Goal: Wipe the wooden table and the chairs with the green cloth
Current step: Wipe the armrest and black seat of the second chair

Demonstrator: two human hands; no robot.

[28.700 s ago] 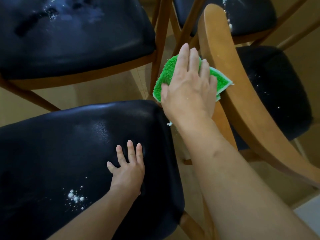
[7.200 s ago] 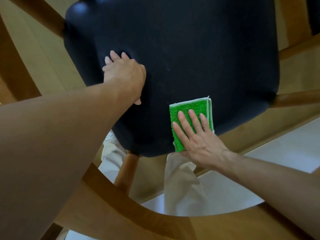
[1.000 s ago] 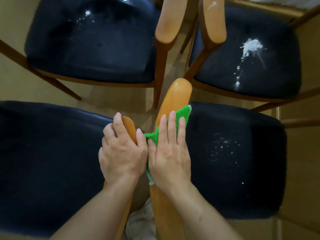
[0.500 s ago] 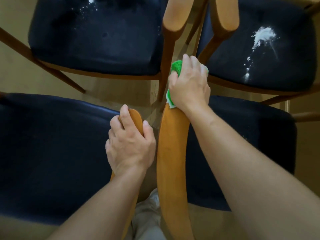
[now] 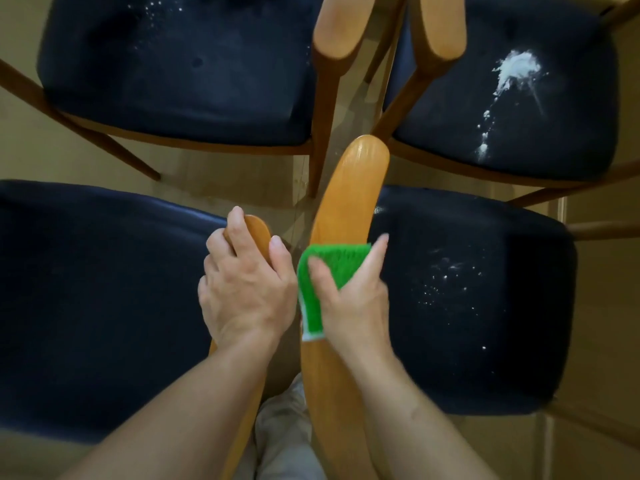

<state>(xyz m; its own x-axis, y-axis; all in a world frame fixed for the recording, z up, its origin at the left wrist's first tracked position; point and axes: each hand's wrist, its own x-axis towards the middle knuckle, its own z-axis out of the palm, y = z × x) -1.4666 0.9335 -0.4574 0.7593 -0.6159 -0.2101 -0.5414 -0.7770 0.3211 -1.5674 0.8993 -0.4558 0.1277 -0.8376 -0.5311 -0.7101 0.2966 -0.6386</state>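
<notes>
- Left hand (image 5: 246,289) reaches forward, fingers curled over the tip of the left backrest (image 5: 258,233), grasping it.
- Right hand (image 5: 353,299) reaches forward beside it, thumb and fingers wrapped round the cloth (image 5: 322,271) on the right backrest (image 5: 349,192).
- The cloth straddles the backrest's middle, draped across it.
- That backrest runs lengthwise away from the person, its tip pointing at the far chairs.
- White powder (image 5: 512,74) dusts the far-right seat (image 5: 450,109).
</notes>
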